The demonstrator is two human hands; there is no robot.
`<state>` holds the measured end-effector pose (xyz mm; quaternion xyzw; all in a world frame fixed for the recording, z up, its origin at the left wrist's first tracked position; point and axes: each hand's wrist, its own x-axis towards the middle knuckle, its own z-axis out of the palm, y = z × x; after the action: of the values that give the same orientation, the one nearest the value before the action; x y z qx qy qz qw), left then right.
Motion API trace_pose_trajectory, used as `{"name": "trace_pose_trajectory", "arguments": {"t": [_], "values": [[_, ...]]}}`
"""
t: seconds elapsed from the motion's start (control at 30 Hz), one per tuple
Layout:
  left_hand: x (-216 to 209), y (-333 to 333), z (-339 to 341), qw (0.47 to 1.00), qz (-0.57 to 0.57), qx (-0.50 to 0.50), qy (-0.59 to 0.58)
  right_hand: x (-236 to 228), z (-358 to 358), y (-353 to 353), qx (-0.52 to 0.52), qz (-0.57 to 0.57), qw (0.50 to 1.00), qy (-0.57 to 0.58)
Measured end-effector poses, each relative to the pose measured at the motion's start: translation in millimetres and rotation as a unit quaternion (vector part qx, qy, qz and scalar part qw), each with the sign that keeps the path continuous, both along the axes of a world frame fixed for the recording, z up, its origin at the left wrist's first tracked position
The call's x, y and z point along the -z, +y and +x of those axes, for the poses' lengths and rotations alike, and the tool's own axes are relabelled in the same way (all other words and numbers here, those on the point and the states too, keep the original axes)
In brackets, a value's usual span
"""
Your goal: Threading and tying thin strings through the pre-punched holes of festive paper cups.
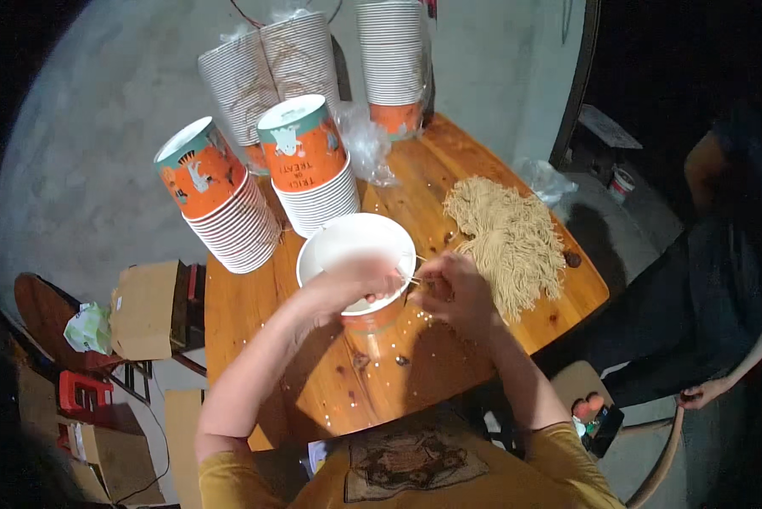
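A white paper bucket with an orange outside stands open end up on the wooden table in front of me. My left hand reaches over its mouth, partly smeared by motion, with fingers curled at the right side of the rim. Just outside that rim, my right hand is closed in a pinch. Short pale cord runs between the two hands at the bucket's wall. Which fingers hold each end is partly hidden. A heap of tan cords lies to the right of my right hand.
Nested orange buckets stand upside down in a left stack and a middle stack. Taller wrapped stacks rise behind. White bits dot the table. Another person's hand rests on a chair at right. Cardboard boxes sit left.
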<state>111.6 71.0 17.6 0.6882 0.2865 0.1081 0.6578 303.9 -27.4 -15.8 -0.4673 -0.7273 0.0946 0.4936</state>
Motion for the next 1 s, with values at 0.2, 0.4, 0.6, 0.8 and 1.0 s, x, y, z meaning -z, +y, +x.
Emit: {"name": "trace_pose_trajectory", "arguments": {"t": [0.2,0.4,0.6,0.8,1.0], "values": [[-9,-6,5,1.000,0.008,-0.006,0.008,3,-2,0,0.055,0.112,0.988,-0.088],[-12,9,8,1.000,-0.001,0.004,0.005,10,-2,7,0.080,0.127,0.982,-0.110],[-5,4,7,1.000,-0.003,0.004,0.005,8,-5,3,0.065,0.053,0.996,0.015],[-9,2,11,1.000,-0.007,0.019,0.009,4,-4,-6,0.096,0.083,0.990,-0.063],[-13,2,17,0.999,0.000,0.039,0.009,8,0,0,0.121,0.142,0.977,-0.105]]}}
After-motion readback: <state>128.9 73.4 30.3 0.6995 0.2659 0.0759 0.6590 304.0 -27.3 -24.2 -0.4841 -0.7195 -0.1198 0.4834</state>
